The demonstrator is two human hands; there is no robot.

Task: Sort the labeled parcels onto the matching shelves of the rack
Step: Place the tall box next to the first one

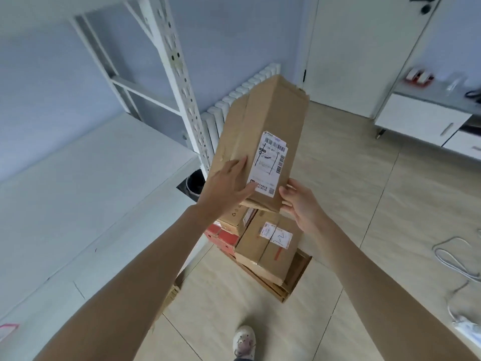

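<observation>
Head view: the long parcel is up off the floor pile, its long axis running away from the person. Left hand lies flat-fingered on its near face, right hand grips the near end. The rack stands to the left, on the left hand's side.

Bare forearms, no sleeves; one white laced sneaker.

Beyond the sorting

White radiator against blue wall, black bin below, cable looped on tiled floor, door closed.
</observation>
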